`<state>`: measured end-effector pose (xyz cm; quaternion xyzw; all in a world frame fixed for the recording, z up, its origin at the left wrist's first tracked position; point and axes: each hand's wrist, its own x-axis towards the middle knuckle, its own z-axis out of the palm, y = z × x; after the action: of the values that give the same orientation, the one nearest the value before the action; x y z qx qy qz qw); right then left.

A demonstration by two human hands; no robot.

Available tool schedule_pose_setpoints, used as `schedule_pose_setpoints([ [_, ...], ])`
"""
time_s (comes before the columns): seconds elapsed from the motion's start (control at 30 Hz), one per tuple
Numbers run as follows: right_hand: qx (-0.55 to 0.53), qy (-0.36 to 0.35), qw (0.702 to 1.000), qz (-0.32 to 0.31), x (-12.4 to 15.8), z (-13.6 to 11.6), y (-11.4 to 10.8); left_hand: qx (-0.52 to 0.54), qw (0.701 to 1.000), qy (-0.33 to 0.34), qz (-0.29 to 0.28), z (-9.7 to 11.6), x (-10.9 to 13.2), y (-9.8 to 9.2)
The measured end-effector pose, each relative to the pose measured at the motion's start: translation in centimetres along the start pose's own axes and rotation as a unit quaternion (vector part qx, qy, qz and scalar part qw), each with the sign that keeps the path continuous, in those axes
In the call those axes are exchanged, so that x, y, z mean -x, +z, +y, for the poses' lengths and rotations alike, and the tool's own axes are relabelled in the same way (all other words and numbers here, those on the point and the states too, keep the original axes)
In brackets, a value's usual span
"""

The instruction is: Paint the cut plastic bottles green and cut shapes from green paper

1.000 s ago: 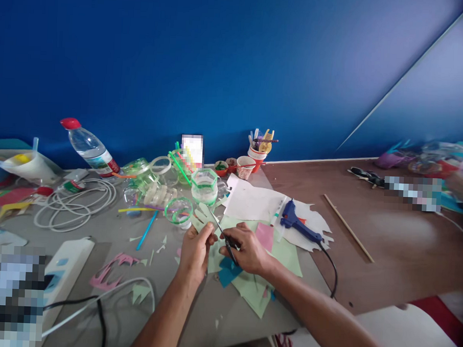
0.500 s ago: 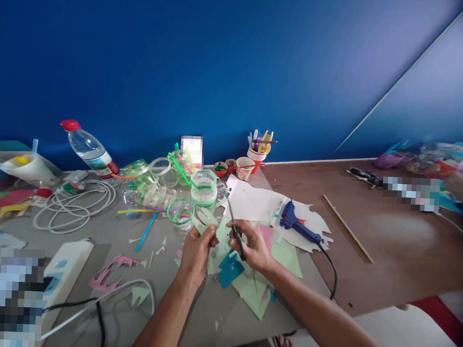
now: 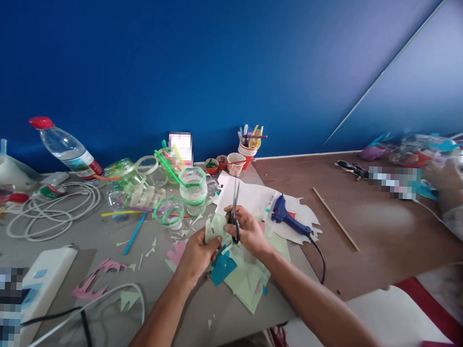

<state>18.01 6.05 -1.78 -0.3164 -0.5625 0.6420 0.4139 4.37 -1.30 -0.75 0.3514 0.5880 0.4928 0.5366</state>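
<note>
Pinched between the thumb and fingers of my left hand [image 3: 198, 255] is a small pale green paper cutout [image 3: 214, 229] with slits and a curled shape. My right hand [image 3: 248, 230] grips black-handled scissors [image 3: 235, 214] just right of the paper, blades pointing up and away. The blades look nearly closed. Fingers of both hands are close together, and the right fingertips are near or touching the paper; I cannot tell which. Below the hands lie a blue paper piece [image 3: 223, 268] and larger pale green sheets [image 3: 245, 292].
A blue glue gun [image 3: 291, 217] rests on white paper at right, near a wooden stick [image 3: 335, 219]. Cut bottle pieces [image 3: 192, 189], a tilted water bottle [image 3: 67, 148], a coiled white cable [image 3: 53, 212] and a power strip [image 3: 50, 278] are leftward. Another person's hand [image 3: 446, 180] is far right.
My left hand has turned the green paper, which now curls upright closer to the scissors. The scissors have swung more upright. The view has shifted slightly right.
</note>
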Motion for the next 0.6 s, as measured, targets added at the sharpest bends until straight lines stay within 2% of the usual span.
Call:
schedule_pose_setpoints([
  [0.13, 0.026, 0.015, 0.999, 0.021, -0.09, 0.04, -0.17, 0.005, 1.0, 0.004, 0.001, -0.09, -0.06, -0.11],
  [0.33, 0.02, 0.02, 0.999, 0.042, -0.1, 0.43, 0.06, 0.092, 0.993, 0.03, 0.07, -0.65, -0.65, -0.44],
  [0.5, 0.016, 0.021, 0.999, 0.021, 0.12, 0.9, 0.49, 0.169, 0.979, 0.047, 0.107, -0.89, -0.92, -0.34],
  [0.6, 0.03, 0.013, 0.999, 0.001, 0.31, 0.9, 0.67, 0.208, 0.972, 0.044, 0.103, -0.41, -0.71, -0.14],
])
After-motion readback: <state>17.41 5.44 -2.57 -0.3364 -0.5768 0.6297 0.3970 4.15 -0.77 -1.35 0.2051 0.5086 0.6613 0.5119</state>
